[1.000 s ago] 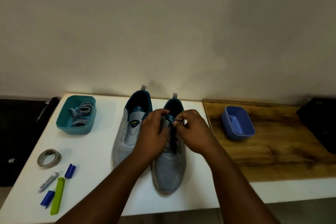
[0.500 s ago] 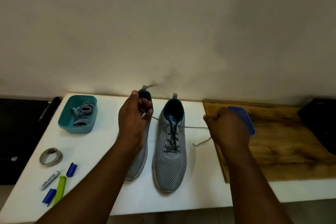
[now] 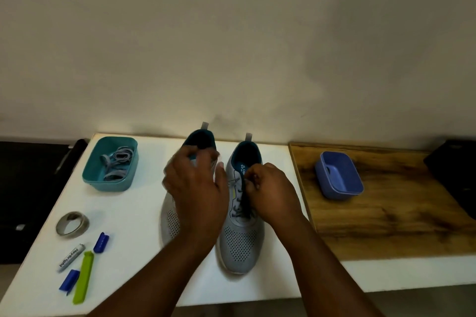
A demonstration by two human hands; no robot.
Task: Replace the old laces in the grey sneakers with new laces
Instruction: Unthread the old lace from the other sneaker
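1. both hands are back from pulling lace ends apart.
2. right hand [image 3: 270, 194] fingers pinch the lace [image 3: 240, 197] on the right grey sneaker [image 3: 240, 244].
3. left hand [image 3: 197, 188], blurred, fingers spread, holds nothing.
4. tightening looks done; knotting likely follows.

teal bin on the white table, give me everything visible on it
The teal bin is a small open-top rectangular tub with rounded corners, plastic by the look of it. It sits upright on the white table near the back left corner, left of the grey sneakers. Inside lies a loose tangle of grey laces. Neither hand touches it; nothing else rests against it.
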